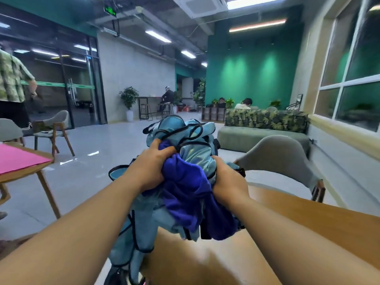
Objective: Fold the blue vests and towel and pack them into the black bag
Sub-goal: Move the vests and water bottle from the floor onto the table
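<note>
A crumpled bundle of light blue vests (185,134) with black trim is lifted above the wooden table (287,212). A dark blue towel (185,192) is bunched in the front of the bundle. My left hand (150,167) grips the bundle's left side, fingers curled into the towel and vests. My right hand (228,179) grips the right side. Loose vest ends (127,239) hang down past the table's left edge. A dark shape (115,276) shows below them; whether it is the black bag I cannot tell.
A grey chair (287,159) stands behind the table on the right. A second table with a pink sheet (18,159) is at the left, with more grey chairs (53,128). A green sofa (263,130) sits further back. A person (12,89) walks at far left.
</note>
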`<state>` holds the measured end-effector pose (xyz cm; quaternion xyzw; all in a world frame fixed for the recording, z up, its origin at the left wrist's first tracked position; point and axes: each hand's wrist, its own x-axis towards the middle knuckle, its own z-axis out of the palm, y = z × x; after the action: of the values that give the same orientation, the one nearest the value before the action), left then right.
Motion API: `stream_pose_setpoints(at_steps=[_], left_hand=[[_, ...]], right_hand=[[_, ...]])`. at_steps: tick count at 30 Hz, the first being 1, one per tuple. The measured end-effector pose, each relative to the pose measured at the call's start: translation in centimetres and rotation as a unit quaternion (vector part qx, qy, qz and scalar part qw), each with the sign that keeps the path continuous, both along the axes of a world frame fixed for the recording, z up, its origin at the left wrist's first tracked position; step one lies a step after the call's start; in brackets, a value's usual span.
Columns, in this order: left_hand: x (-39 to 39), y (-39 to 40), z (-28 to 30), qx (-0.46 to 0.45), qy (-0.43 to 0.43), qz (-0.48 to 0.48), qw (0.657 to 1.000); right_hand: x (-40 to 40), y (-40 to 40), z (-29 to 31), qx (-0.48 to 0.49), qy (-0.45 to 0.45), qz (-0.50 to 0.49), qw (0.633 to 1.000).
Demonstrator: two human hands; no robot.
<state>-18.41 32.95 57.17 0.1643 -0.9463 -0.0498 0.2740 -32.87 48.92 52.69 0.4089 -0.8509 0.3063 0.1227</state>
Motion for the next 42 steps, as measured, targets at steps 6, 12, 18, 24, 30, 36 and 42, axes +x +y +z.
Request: stream_pose_setpoints(at_steps=[6,12,18,24,30,36,42], left_hand=[[-7.2,4.3,-1.0,0.019,-0.003,-0.071,0.997],[-13.3,8.7,-5.5,0.056,-0.043,-0.118,0.991],[-17.9,12.7,-10.5,0.095,-0.079,-0.191,0.974],[-21.8,17.7,-13.9,0.109,-0.128,-0.241,0.956],[-25.5,22.2,-15.6,0.123,-0.166,-0.266,0.942],[-28.2,26.5,-16.3,0.129,-0.2,-0.283,0.929],[-30.0,31.8,-16.8,0.139,-0.22,-0.319,0.911]], right_hand=[[-5.0,6.2,-0.3,0.029,-0.014,-0.071,0.997],[-8.6,12.4,-3.6,0.066,-0.017,-0.134,0.989],[-11.8,18.0,-8.2,0.108,-0.044,-0.176,0.978],[-14.4,23.6,-12.2,0.135,-0.081,-0.239,0.958],[-16.2,29.3,-14.1,0.156,-0.126,-0.288,0.936],[-16.9,33.9,-14.1,0.165,-0.14,-0.317,0.923],[-17.0,39.0,-13.8,0.176,-0.15,-0.37,0.9]])
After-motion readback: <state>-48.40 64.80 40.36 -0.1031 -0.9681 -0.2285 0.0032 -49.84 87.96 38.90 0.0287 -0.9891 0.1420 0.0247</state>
